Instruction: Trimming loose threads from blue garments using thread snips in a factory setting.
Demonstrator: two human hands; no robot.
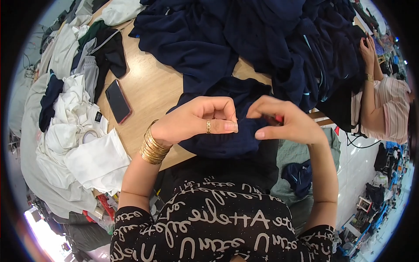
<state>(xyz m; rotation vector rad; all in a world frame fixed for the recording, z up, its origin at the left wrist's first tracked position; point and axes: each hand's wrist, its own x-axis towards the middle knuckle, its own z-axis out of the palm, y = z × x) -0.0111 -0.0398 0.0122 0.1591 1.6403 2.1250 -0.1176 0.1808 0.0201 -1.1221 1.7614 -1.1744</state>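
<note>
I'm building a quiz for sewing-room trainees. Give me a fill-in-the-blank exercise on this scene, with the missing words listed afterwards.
1. The left hand wears a gold ring and a stack of gold ____ on its wrist.
2. Both hands work over a dark ____ piece of fabric.
3. The flat dark phone lies on the pale ____ table.
4. The right hand pinches something small and ____ in colour.

Missing words: bangles; navy; wooden; red

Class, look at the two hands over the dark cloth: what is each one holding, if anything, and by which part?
Both the left hand and the right hand pinch the navy garment at a raised fold; a small red thing shows in the right hand, unidentifiable.
</note>
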